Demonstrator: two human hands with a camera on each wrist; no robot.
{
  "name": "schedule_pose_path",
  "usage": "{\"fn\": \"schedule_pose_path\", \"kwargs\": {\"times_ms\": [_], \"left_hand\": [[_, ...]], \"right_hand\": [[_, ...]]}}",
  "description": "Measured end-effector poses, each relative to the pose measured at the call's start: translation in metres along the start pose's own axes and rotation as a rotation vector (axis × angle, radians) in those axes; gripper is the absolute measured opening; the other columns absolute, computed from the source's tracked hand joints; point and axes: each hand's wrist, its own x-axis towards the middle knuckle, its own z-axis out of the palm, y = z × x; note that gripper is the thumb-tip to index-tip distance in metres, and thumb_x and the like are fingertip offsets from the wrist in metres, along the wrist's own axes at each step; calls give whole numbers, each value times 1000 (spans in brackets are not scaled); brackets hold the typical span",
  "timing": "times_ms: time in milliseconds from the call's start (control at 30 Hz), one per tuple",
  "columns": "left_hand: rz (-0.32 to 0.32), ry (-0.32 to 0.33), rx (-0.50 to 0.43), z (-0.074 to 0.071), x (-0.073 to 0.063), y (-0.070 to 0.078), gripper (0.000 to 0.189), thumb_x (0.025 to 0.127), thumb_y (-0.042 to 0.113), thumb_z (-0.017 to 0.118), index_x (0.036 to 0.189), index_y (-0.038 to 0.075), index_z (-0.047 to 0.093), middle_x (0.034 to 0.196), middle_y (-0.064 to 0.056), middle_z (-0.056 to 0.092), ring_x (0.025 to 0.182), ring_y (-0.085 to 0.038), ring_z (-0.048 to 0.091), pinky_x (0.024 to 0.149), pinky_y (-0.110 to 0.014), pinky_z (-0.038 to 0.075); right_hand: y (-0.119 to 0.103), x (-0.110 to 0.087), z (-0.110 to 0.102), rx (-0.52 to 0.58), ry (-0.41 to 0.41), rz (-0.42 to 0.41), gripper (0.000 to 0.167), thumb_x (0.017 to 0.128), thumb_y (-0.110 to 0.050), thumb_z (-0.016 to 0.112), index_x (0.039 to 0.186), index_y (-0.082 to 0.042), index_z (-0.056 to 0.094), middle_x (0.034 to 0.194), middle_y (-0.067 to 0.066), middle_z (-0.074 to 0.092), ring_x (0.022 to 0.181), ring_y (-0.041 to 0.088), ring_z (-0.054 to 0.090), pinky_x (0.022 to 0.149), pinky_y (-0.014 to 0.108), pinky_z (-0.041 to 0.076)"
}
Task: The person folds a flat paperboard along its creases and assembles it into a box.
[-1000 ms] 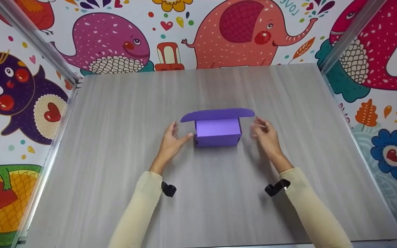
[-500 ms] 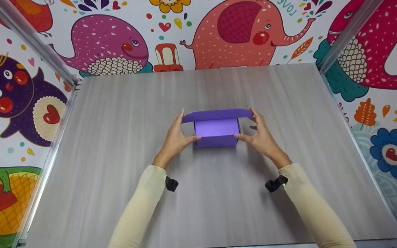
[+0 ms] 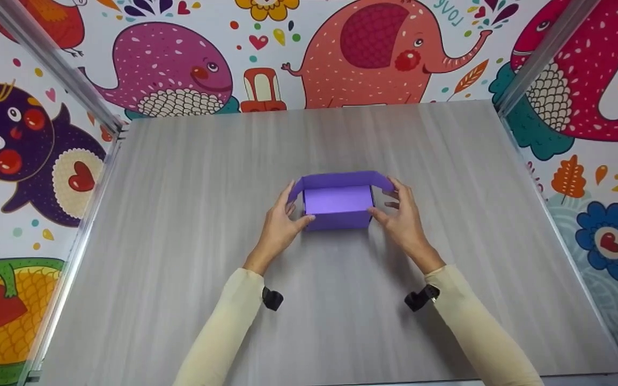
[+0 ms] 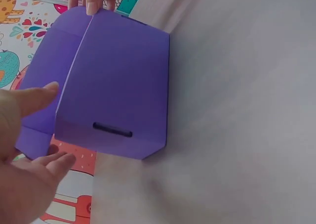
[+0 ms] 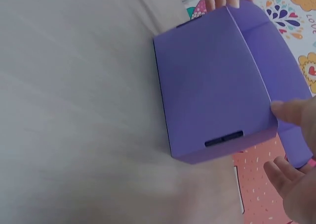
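Note:
A purple cardboard box sits on the table, a raised lid flap along its back edge. Both end tabs of this flap bend toward the front. My left hand is at the box's left side, its thumb at the front left corner and its fingers against the outside of the left tab. Mirroring it, my right hand has its thumb at the front right corner and fingers against the right tab. Both hands have fairly straight fingers. In the wrist views, a slot shows near the box's end.
The grey wood-grain table extends around the box on all sides. Walls printed with cartoon animals stand at the back and sides, with metal posts at the corners. Black wrist cameras hang from both sleeves.
Both hands have come in to the box from either side, thumbs reaching its front corners. The flap's end tabs, straight out before, now bend forward. The box stays in place.

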Motion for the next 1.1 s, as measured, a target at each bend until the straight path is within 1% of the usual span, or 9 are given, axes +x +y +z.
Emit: {"fn": "schedule_pose_path", "kwargs": {"times_ms": [133,267,367,467,567,700,900,1033,1100], "left_hand": [[11,5,-19,6,-4,0,88,89,8,75,160,8,22,166,-14,26,150,-29,33,119,-38,35],[13,-9,-61,14,-7,1,88,91,8,72,160,4,17,165,-17,22,151,-31,31,120,-39,34],[13,-19,-78,19,-8,2,89,93,8,70,160,3,11,165,-19,21,151,-33,30,120,-41,32],[10,-28,-57,22,-9,2,89,95,9,68,160,4,8,166,-18,18,152,-32,28,121,-42,30],[12,-39,-13,24,-10,3,89,96,11,66,160,4,5,166,-17,14,153,-30,24,123,-41,28],[13,-50,18,26,-11,4,89,97,12,64,160,4,3,167,-17,14,153,-28,23,124,-40,27],[34,-40,12,26,-11,2,82,99,13,61,159,-2,8,166,-20,16,152,-31,28,121,-41,31],[62,11,19,26,-10,-1,66,104,19,53,156,-5,19,163,-20,24,149,-31,33,120,-41,33],[81,57,30,26,-10,-3,58,106,21,49,154,-4,27,159,-20,34,137,-32,51,116,-42,40]], "right_hand": [[-1,-3,6,-42,51,-25,69,83,2,78,143,4,44,129,24,52,120,38,59,99,48,53],[-2,-5,11,-66,105,-70,58,82,5,77,134,8,53,116,25,58,111,41,62,93,48,56],[-4,-6,14,-70,135,-88,53,82,6,77,130,9,56,111,26,60,106,40,63,91,50,57],[-7,-7,17,-83,152,-75,51,82,6,76,130,8,57,111,26,62,103,37,65,90,49,57],[-8,-8,19,-97,163,-61,50,83,7,75,130,8,58,112,26,64,104,36,66,90,49,56],[-11,-9,22,-111,175,-56,47,85,7,73,130,8,59,112,25,66,106,37,65,90,51,55],[-12,-11,24,-127,190,-60,46,86,8,71,130,8,59,111,24,68,104,36,66,88,51,55],[-10,-12,24,-144,190,-87,46,86,9,69,131,9,58,110,24,68,103,36,66,85,53,56],[-9,-12,24,-156,189,-99,46,86,9,70,130,9,58,110,24,68,102,36,66,83,53,56]]}}
